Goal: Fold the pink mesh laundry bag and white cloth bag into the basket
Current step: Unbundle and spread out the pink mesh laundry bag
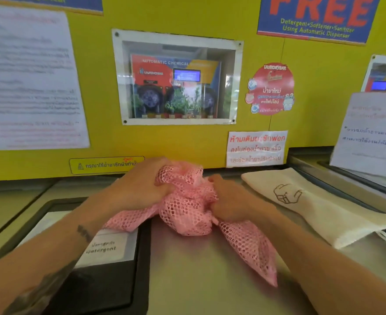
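Both forearms reach in from the bottom corners and meet over the metal machine top [198, 269]. The left hand [142, 185] is curled knuckles-up, fingers closed into a bunched wad of the pink mesh laundry bag [187, 208]. The right hand [230, 198] is fisted into the same bundle from the other side. The bag's loose ends trail out under both wrists. The white cloth bag [319, 208] lies flat just right of the hands, untouched.
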`<state>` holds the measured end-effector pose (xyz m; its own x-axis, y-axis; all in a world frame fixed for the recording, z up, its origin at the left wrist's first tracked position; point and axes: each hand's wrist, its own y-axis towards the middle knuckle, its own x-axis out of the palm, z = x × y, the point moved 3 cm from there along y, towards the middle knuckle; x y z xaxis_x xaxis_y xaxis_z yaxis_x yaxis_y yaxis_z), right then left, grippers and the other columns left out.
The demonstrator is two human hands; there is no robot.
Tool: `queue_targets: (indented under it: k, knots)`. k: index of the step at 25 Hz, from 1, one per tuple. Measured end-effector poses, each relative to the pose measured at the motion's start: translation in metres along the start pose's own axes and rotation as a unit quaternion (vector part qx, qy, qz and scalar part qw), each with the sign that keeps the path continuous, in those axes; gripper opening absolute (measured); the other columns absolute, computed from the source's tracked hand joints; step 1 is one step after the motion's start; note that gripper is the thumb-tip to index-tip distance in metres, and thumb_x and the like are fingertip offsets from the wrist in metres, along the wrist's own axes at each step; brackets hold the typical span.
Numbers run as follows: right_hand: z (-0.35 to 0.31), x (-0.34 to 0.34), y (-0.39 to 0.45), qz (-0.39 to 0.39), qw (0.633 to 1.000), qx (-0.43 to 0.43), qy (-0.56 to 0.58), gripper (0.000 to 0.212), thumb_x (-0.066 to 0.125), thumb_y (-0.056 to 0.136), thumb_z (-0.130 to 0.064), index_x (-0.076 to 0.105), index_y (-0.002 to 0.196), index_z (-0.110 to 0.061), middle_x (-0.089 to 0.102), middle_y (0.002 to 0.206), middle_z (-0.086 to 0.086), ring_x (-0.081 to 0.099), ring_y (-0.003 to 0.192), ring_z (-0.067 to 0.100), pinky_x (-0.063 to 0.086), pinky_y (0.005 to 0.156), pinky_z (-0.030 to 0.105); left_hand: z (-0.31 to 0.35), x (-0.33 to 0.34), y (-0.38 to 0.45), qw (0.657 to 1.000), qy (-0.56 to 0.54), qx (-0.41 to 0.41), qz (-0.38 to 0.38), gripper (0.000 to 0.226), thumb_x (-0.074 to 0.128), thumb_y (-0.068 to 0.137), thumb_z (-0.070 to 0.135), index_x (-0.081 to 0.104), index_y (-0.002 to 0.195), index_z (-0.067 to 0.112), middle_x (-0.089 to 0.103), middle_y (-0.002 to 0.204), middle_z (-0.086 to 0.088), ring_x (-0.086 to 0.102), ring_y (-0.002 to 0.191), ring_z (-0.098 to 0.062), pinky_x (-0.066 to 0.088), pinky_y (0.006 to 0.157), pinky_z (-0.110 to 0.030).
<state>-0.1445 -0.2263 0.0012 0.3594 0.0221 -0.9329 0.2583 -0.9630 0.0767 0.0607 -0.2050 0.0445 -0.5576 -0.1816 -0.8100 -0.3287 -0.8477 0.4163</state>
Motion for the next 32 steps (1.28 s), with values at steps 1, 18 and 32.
queue_targets:
  k: [1,18,32]
  knots:
    - [0.008,-0.003,-0.001,0.011,1.000,0.004,0.023,0.066,0.065,0.073,-0.022,0.041,0.134,-0.023,0.063,0.122,0.006,0.060,0.111,0.028,0.050,0.090,0.042,-0.004,0.002,-0.002,1.000,-0.001,0.008,0.012,0.040,0.069,0.087,0.028,0.054,0.124,0.028,0.050,0.112,0.015,0.045,0.105,-0.005,0.036,0.090,-0.026]
    - [0.167,-0.064,-0.051,0.130,0.967,0.205,-0.078,0.075,0.048,0.059,-0.044,0.050,0.132,-0.028,0.063,0.119,0.014,0.059,0.111,0.040,0.052,0.089,0.049,0.023,0.067,-0.006,0.975,0.149,0.025,-0.160,0.067,0.057,0.091,0.039,0.024,0.148,0.037,0.034,0.153,0.009,0.033,0.139,-0.017,0.026,0.114,-0.034]
    - [-0.037,-0.033,-0.041,-0.155,0.983,-0.081,0.057,0.084,0.062,0.089,-0.029,0.012,0.156,-0.024,0.048,0.148,0.001,0.053,0.125,0.019,0.042,0.104,0.034,0.035,0.002,-0.025,0.988,-0.062,0.103,0.100,0.028,0.045,0.060,0.002,0.057,0.080,0.019,0.064,0.088,0.002,0.060,0.092,-0.015,0.045,0.079,-0.033]
